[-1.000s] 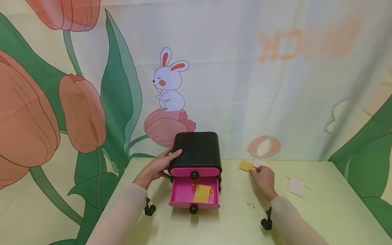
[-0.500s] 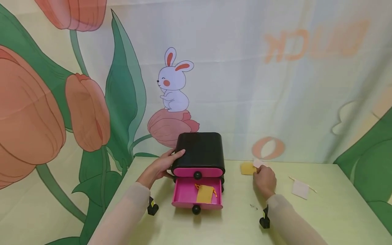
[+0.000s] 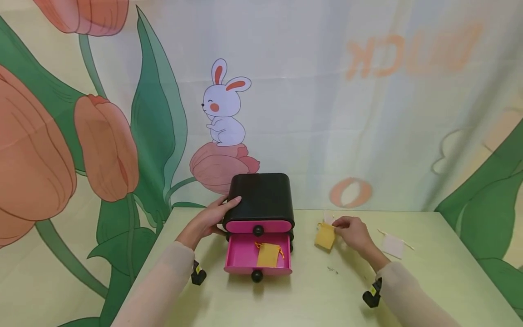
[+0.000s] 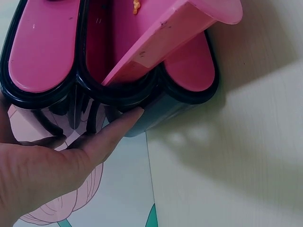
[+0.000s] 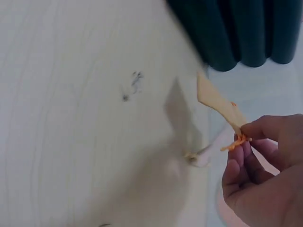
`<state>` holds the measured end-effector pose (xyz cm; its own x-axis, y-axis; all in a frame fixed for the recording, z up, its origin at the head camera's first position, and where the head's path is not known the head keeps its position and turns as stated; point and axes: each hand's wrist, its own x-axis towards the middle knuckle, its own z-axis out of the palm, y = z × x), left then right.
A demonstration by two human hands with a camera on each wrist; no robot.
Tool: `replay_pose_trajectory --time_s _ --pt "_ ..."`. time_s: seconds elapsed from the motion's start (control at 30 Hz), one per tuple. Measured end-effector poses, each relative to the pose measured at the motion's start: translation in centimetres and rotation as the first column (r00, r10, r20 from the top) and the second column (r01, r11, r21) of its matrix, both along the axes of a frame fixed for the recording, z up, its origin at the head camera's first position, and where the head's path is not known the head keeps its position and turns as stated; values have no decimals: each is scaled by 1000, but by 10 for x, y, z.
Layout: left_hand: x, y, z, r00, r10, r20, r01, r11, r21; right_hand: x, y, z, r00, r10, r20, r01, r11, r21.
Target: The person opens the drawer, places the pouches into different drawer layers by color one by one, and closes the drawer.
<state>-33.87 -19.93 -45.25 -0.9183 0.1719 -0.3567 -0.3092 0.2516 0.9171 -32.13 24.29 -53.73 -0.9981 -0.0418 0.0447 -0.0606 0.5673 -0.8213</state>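
In the head view my right hand (image 3: 352,232) pinches a yellow drawstring pouch (image 3: 325,236) by its top. The right wrist view shows that pouch (image 5: 218,101) hanging off the table from thumb and fingertips, its orange cord (image 5: 234,143) at the pinch. My left hand (image 3: 208,219) rests against the left side of a black mini drawer cabinet (image 3: 262,197), one fingertip on its top. In the left wrist view the thumb (image 4: 113,134) lies straight along the cabinet's side. A pink drawer (image 3: 239,256) is pulled out, with another yellow pouch (image 3: 268,255) lying in it.
A white pouch (image 3: 328,217) lies behind the held one, partly hidden. Another white pouch (image 3: 393,246) with spread cords lies farther right. Small dark bits (image 3: 333,270) lie on the table (image 3: 310,295). A printed curtain (image 3: 302,136) stands along the back edge.
My right hand has taken hold of the yellow pouch and lifted it from the table, bringing it slightly nearer. The left hand keeps its place on the cabinet.
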Motion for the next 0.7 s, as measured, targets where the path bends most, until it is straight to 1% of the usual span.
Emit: replay_pose_trajectory --time_s 0.1,0.23,0.37,0.47,0.57,0.7 --pt "0 0 0 1000 -3 1 3 1000 2 9 -2 17 995 102 -21 -103 992 -66" --pt "0 -1 0 1000 2 6 -2 1000 -1 24 -15 47 974 208 -91 -217 972 -96" --pt "0 -2 -1 1000 5 6 -5 1000 -5 42 -39 80 956 255 -147 -275 952 -137" --pt "0 -2 -1 1000 1 4 -1 1000 -5 54 -62 98 946 279 -162 -306 936 -172" --pt "0 -2 -1 1000 3 5 -3 1000 -8 62 -88 105 934 304 -189 -332 932 -142" --pt "-1 -1 -2 1000 5 7 -5 1000 -10 68 -122 100 920 318 -230 -347 933 -96"
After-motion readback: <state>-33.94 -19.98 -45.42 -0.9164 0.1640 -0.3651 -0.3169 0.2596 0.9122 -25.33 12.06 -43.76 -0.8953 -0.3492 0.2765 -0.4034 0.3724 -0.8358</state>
